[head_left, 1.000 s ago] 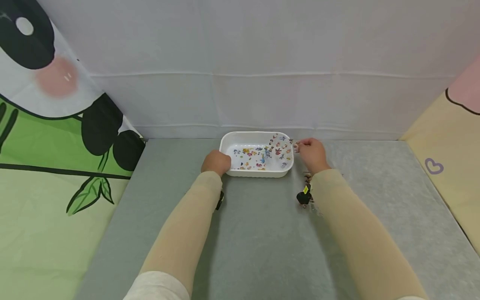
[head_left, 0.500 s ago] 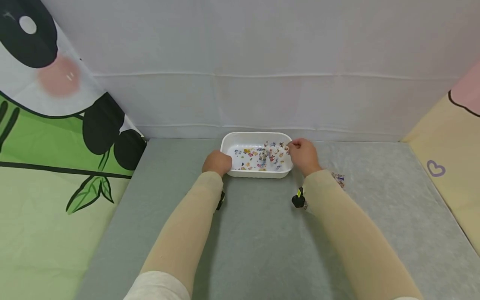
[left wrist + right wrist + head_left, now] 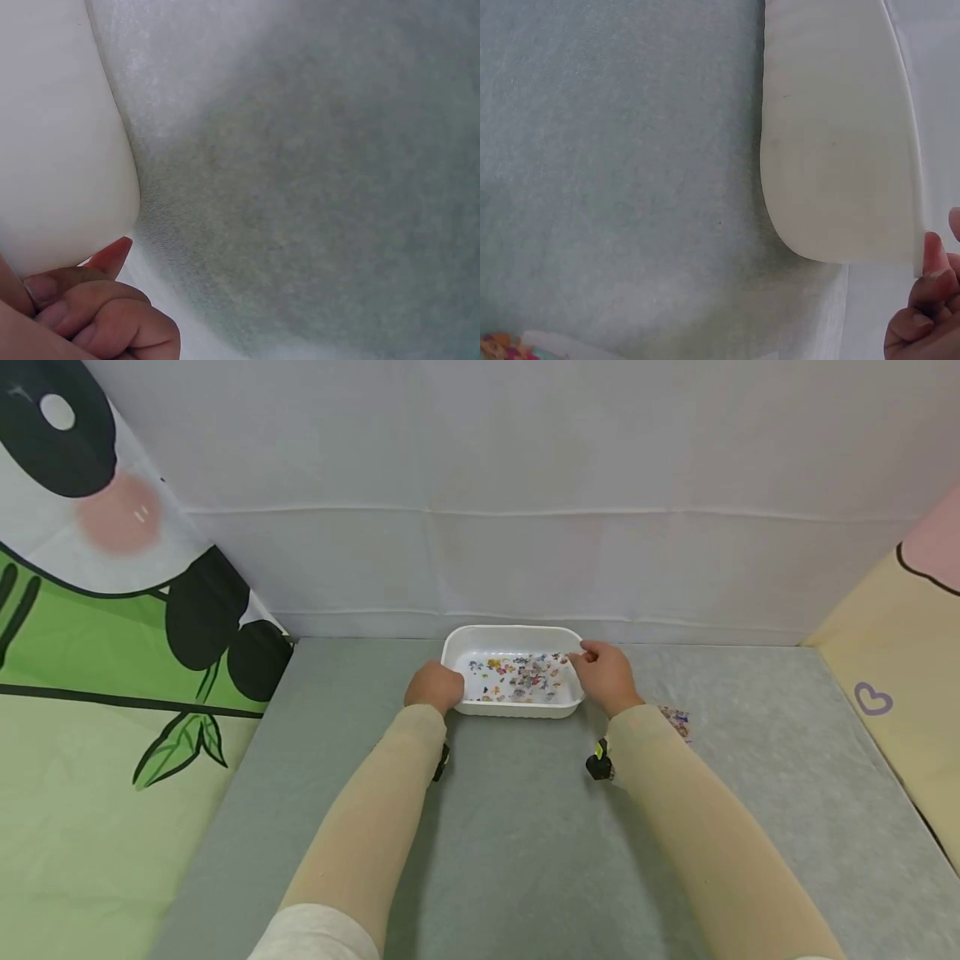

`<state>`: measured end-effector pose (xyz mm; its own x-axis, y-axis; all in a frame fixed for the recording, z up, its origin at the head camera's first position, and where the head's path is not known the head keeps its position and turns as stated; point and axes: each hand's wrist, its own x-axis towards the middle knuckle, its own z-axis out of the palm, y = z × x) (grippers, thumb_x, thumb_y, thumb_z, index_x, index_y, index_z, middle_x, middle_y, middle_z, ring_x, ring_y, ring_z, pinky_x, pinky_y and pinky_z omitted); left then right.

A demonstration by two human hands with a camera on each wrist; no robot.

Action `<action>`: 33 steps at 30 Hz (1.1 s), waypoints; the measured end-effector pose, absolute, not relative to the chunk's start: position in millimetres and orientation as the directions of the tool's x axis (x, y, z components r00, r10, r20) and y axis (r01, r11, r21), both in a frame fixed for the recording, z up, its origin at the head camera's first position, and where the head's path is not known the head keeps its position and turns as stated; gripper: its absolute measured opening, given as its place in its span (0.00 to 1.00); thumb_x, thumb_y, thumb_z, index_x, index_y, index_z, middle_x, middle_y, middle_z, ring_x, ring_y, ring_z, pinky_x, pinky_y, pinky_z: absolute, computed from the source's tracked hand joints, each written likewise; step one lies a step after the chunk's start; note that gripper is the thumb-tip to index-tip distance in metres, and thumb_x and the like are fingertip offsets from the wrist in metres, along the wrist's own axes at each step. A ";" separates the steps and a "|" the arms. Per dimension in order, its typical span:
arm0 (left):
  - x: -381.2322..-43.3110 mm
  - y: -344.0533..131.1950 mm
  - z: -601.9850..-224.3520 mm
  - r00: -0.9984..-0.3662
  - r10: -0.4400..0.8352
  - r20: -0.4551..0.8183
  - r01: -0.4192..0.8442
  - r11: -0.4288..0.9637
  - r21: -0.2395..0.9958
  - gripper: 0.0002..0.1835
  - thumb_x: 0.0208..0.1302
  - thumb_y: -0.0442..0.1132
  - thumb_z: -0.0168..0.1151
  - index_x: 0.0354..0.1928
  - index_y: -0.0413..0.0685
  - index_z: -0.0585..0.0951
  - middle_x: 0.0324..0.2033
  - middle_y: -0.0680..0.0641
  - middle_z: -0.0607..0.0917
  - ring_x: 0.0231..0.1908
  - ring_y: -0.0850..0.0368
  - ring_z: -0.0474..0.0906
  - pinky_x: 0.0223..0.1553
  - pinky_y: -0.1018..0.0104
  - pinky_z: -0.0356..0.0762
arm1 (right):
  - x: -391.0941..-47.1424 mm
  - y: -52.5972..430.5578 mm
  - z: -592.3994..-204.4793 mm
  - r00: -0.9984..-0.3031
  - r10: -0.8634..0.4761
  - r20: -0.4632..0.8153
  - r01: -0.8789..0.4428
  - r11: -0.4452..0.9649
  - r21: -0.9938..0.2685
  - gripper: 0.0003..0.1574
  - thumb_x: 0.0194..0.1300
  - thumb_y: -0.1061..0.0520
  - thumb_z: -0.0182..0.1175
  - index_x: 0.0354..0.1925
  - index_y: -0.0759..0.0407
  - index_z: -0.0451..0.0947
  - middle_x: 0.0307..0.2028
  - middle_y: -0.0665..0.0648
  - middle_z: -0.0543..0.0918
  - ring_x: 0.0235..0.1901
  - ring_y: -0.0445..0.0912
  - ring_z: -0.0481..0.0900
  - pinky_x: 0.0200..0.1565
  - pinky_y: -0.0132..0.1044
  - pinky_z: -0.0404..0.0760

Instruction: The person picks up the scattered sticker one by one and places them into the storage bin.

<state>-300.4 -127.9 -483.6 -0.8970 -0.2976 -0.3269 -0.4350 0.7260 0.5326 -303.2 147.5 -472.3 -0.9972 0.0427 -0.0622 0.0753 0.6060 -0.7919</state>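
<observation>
A white rectangular tray (image 3: 517, 711) stands against the back wall. Inside it lie clear sheets of small colourful stickers (image 3: 525, 677), overlapping toward the right half. At the tray's left end my left hand (image 3: 434, 686) grips the rim, its fingers curled under the corner in the left wrist view. Over the right rim is my right hand (image 3: 606, 678), index finger and thumb spread apart beside the stickers. In the right wrist view its fingertips (image 3: 934, 255) are right at the tray's edge, with a gap between them.
Another sticker sheet (image 3: 675, 720) lies on the grey tabletop (image 3: 517, 843), partly hidden by the right forearm. A white cloth wall (image 3: 525, 560) rises right behind the tray. Printed panels (image 3: 885, 710) stand on both sides.
The right hand has moved left from beyond the tray, bringing a sticker sheet down inside it, and its fingers have spread. The left hand has stayed on the rim.
</observation>
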 end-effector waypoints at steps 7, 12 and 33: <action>-295.3 -126.5 -477.8 -0.907 -0.287 -0.309 -0.415 0.731 0.542 0.17 0.70 0.40 0.50 0.50 0.35 0.82 0.40 0.41 0.84 0.36 0.47 0.77 0.34 0.56 0.74 | -303.9 147.0 -472.2 -0.994 0.073 -0.087 0.113 0.580 -0.807 0.26 0.78 0.52 0.55 0.67 0.64 0.75 0.47 0.61 0.78 0.44 0.54 0.72 0.45 0.44 0.73; -292.7 -125.2 -473.9 -0.909 -0.284 -0.307 -0.411 0.734 0.540 0.17 0.70 0.40 0.50 0.49 0.35 0.82 0.40 0.41 0.84 0.36 0.47 0.78 0.34 0.57 0.74 | -304.5 148.3 -472.1 -0.993 0.085 -0.085 0.119 0.574 -0.810 0.20 0.78 0.52 0.55 0.59 0.63 0.79 0.45 0.61 0.77 0.45 0.53 0.72 0.45 0.43 0.74; -296.8 -125.4 -478.0 -0.902 -0.296 -0.315 -0.425 0.736 0.526 0.18 0.71 0.40 0.50 0.51 0.36 0.82 0.41 0.41 0.84 0.37 0.47 0.78 0.35 0.56 0.75 | -284.7 184.8 -464.1 -0.995 0.079 -0.053 0.088 0.568 -0.819 0.22 0.80 0.49 0.52 0.58 0.64 0.79 0.46 0.63 0.80 0.40 0.53 0.75 0.41 0.43 0.75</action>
